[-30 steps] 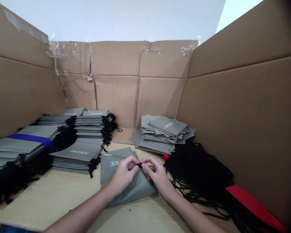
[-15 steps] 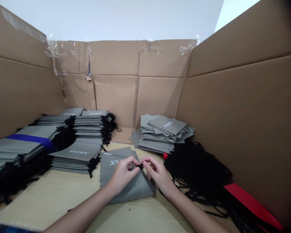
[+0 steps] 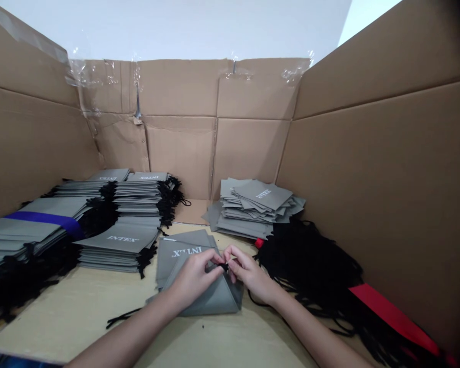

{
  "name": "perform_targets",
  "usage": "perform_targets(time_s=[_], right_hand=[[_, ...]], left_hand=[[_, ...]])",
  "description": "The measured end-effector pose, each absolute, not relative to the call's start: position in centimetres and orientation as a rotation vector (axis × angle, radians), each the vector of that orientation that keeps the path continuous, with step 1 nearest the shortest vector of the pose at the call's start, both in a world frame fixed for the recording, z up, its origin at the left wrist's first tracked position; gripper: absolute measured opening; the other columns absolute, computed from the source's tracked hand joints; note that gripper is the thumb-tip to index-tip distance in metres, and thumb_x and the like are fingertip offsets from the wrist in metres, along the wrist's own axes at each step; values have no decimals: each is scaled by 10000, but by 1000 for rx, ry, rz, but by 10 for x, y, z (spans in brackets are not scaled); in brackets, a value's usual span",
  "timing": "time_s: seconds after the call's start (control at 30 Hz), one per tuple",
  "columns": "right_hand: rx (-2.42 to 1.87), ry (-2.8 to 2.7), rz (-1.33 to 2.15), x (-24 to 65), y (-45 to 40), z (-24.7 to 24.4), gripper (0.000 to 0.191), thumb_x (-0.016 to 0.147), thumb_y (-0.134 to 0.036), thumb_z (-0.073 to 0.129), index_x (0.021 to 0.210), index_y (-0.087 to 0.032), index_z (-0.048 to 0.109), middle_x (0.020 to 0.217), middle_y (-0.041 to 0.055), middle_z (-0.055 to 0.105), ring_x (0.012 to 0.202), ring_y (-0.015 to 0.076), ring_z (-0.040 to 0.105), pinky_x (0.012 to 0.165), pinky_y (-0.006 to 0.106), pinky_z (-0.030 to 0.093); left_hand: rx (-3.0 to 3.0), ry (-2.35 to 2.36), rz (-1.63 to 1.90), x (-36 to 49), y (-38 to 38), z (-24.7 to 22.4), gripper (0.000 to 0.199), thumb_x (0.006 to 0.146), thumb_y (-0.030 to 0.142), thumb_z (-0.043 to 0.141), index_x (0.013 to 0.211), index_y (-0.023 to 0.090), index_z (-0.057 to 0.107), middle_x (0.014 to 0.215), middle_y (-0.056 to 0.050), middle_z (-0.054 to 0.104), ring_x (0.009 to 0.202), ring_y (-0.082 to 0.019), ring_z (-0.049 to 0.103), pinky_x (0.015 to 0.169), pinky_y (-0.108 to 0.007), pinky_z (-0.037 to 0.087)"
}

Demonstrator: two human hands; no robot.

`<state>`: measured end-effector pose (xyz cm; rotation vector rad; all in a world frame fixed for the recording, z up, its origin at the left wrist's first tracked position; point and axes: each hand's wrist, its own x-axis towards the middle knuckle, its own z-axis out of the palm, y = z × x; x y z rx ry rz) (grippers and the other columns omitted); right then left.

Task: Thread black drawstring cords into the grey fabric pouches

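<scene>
My left hand (image 3: 199, 276) and my right hand (image 3: 247, 273) meet over a grey pouch (image 3: 209, 301), fingertips pinched together. Between them is a short bit of black cord (image 3: 224, 266), gripped by both hands at the pouch's corner. Part of this pouch is folded and covered by my left hand. Underneath and behind it lie more grey pouches (image 3: 180, 250) with white INTEX print. A loose black cord end (image 3: 122, 318) sticks out to the left, beside my left forearm.
Stacks of corded pouches (image 3: 118, 243) stand on the left, one bound with a blue band (image 3: 46, 219). A messy pouch pile (image 3: 258, 204) sits back right, beside a heap of black cords (image 3: 310, 260) with a red strip (image 3: 393, 317). Cardboard walls (image 3: 180, 153) enclose the table.
The pouch has shifted and folded a little under my hands. A black cord end now shows left of my forearm. Both hands keep pinching the cord at nearly the same spot.
</scene>
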<state>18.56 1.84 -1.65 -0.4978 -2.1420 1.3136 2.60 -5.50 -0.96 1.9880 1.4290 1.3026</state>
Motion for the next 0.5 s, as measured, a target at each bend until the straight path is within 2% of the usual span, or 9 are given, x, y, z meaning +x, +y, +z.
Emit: perform_targets(time_s=[0.13, 0.33, 0.5], right_hand=[[-479, -2025, 1452, 183, 23, -22, 292, 839, -483, 460, 785, -207, 384, 603, -61, 390, 498, 92, 400, 501, 204, 285], [-463, -1907, 1544, 181, 23, -20, 320, 808, -509, 495, 806, -200, 412, 745, -36, 435, 474, 63, 417, 477, 202, 308], [-496, -1916, 1508, 184, 25, -20, 311, 853, -511, 409, 882, -202, 431, 652, -41, 458, 478, 86, 437, 460, 202, 325]], left_hand=[[1941, 1438, 1325, 27, -56, -8, 106, 742, 169, 550, 826, 173, 615, 781, 1, 659, 673, -127, 562, 635, -198, 400], [1792, 1373, 1360, 26, -50, -12, 94, 738, 216, 564, 796, 152, 600, 776, -23, 638, 713, -142, 564, 642, -212, 413], [1640, 1263, 1382, 23, -46, -10, 136, 726, 248, 588, 788, 128, 593, 758, -33, 617, 711, -145, 559, 645, -221, 419]])
